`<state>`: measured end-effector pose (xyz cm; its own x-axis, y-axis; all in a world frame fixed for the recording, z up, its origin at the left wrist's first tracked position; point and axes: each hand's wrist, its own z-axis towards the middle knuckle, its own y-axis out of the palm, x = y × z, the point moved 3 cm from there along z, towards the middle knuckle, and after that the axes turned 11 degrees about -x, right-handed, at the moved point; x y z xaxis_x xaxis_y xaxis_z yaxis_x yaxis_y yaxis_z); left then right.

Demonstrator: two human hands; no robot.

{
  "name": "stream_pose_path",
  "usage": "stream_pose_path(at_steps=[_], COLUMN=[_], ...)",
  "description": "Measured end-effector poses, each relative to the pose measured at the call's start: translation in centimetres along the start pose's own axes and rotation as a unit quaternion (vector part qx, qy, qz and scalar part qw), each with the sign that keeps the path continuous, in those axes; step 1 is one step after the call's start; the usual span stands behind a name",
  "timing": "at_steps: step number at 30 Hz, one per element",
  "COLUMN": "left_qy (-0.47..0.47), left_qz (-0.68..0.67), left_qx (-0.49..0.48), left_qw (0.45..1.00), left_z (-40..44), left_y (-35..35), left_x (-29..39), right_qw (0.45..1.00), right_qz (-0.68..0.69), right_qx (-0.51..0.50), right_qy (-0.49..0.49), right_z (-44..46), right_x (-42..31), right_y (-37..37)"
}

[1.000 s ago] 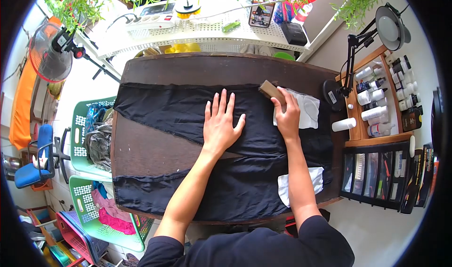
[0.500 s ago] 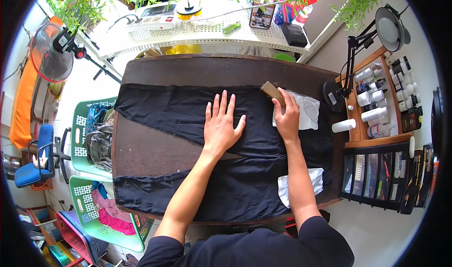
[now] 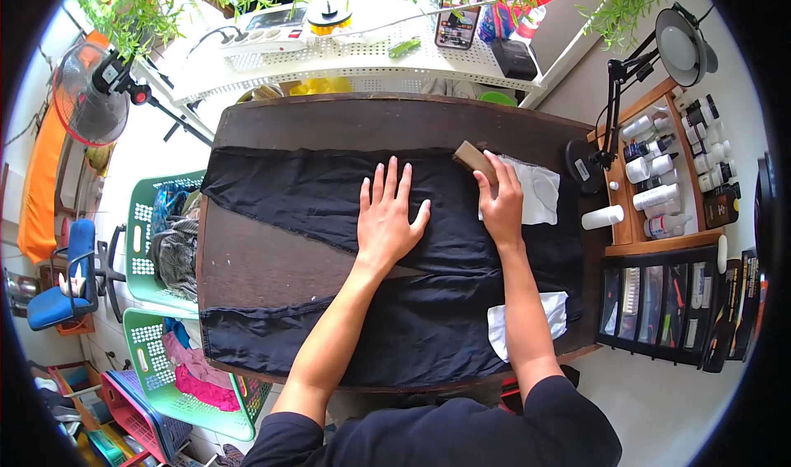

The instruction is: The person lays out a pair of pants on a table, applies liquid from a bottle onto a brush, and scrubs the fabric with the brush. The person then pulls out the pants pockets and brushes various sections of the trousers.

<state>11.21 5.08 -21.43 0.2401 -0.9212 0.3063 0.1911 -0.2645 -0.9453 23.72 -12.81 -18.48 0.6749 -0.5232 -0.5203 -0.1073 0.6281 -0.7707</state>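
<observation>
Black trousers point(image 3: 321, 179) lie spread across the dark wooden table point(image 3: 272, 261), legs pointing left. My left hand point(image 3: 387, 220) rests flat on the upper leg with its fingers spread. To its right, my right hand point(image 3: 501, 199) grips a brown block-like brush point(image 3: 470, 156) against the cloth near the far edge of the trousers. White pocket lining point(image 3: 540, 191) lies beside the right hand, partly covered by it. A second white pocket piece point(image 3: 554, 312) shows on both sides of my right forearm.
Green baskets point(image 3: 136, 273) of clothes stand left of the table. Behind it is a white perforated shelf point(image 3: 371, 59) with a phone point(image 3: 456, 26) and power strip point(image 3: 264, 40). At the right are a lamp point(image 3: 682, 47), a white bottle point(image 3: 602, 217) and a wooden rack point(image 3: 618, 183).
My right hand and the brush have shifted very slightly left. My left hand stays in place on the trousers.
</observation>
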Motion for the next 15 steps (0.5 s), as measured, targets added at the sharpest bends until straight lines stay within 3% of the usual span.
stream_pose_path(at_steps=[4, 8, 13, 15], left_qy=[-0.003, -0.004, -0.011, -0.008], left_qz=[0.001, -0.004, 0.005, 0.001], left_qx=[0.001, -0.007, -0.021, -0.016], left_qw=[1.0, 1.0, 1.0, 1.0], left_z=[0.0, 0.0, 0.0, 0.0], left_y=[-0.1, -0.1, -0.1, -0.1], left_x=[0.0, 0.0, 0.0, 0.0], right_qw=[1.0, 0.989, 1.0, 1.0], right_qz=[0.014, 0.021, -0.014, 0.0], right_qx=[0.011, -0.062, 0.024, 0.013], right_qy=[0.004, -0.132, 0.015, 0.011], right_z=[0.0, -0.2, -0.1, -0.1], right_x=[-1.1, -3.1, 0.9, 0.4], right_y=[-0.2, 0.4, 0.0, -0.1])
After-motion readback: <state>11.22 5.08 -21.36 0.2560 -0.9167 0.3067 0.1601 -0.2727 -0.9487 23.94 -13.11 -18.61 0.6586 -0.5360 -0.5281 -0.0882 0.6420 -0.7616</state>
